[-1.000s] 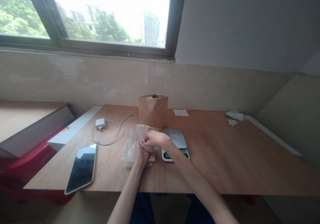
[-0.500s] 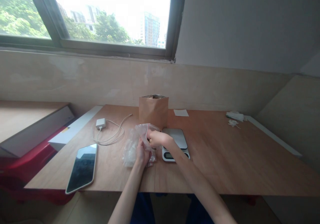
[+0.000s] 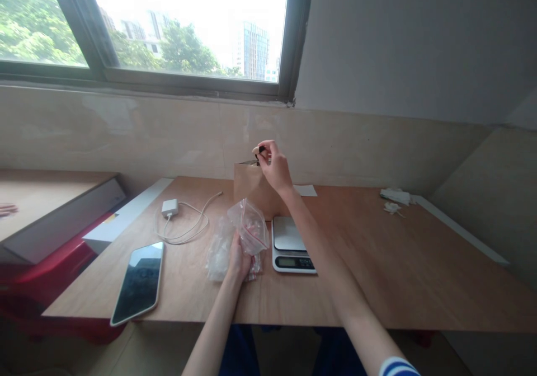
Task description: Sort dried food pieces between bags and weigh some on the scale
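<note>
My left hand [image 3: 240,258] grips a clear zip-lock bag [image 3: 254,233], whose mouth gapes upward. More clear plastic bags [image 3: 218,255] lie beneath and beside that hand. My right hand [image 3: 274,166] is raised above the open top of a brown paper pouch [image 3: 248,187]. Between its thumb and fingers is a small black-and-beige piece [image 3: 260,150], too small to name. To the right of the bag stands a white kitchen scale [image 3: 289,236] with a grey plate, partly covered by my right forearm.
A tablet [image 3: 138,283] lies at the table's front left, near a white charger [image 3: 169,207] with its cable. White paper [image 3: 307,190] is behind the scale; crumpled tissue [image 3: 394,197] lies far right. Another person's hand [image 3: 7,210] rests on the left table.
My right hand has come out of the zip-lock bag and gone up over the pouch, holding the small piece. My left hand stays in place. Another person's hand has appeared at far left.
</note>
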{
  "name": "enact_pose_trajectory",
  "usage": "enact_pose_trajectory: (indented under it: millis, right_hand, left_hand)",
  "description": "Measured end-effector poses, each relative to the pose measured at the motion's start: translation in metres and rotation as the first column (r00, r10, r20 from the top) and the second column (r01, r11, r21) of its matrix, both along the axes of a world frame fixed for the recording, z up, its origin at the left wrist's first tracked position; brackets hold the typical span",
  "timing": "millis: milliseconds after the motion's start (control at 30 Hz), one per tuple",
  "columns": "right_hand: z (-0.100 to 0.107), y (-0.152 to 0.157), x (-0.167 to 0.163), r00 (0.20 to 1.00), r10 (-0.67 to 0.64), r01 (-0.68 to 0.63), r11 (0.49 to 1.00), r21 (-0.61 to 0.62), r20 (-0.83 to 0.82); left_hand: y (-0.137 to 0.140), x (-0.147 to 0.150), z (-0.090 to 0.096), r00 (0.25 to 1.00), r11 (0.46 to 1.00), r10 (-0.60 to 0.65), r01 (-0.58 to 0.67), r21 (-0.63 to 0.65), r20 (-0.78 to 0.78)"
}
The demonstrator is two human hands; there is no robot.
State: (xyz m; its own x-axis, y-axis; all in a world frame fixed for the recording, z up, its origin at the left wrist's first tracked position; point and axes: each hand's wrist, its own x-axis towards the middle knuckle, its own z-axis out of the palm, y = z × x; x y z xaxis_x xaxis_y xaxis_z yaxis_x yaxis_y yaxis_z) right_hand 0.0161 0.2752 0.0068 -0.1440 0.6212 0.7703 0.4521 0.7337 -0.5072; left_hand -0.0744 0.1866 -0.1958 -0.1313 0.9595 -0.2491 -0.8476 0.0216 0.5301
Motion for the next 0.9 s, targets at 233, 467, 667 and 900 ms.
enact_pose_trajectory:
  millis: [233, 467, 667, 900]
  right_hand:
    - [-0.026, 0.047, 0.005, 0.983, -0.131, 0.141, 0.987, -0.075, 0.128]
    - [-0.038, 0.046, 0.014, 0.954, -0.071, 0.096, 0.993, -0.071, 0.292]
    - [-0.037, 0.035, 0.018, 0.942, -0.026, 0.062, 0.993, -0.098, 0.336]
    - [-0.046, -0.004, 0.018, 0.988, -0.038, 0.039, 0.999, -0.009, 0.149]
  left_hand:
    - [-0.001, 0.003, 0.003, 0.998, 0.998, 0.046, -0.045, 0.046, -0.03]
    - [-0.004, 0.005, 0.009, 0.99, 0.993, 0.08, -0.069, 0.091, -0.119]
    - [-0.004, 0.004, 0.007, 0.99, 0.992, 0.07, -0.056, 0.115, -0.122]
    - [-0.003, 0.004, 0.007, 0.992, 0.994, 0.061, -0.049, 0.101, -0.112]
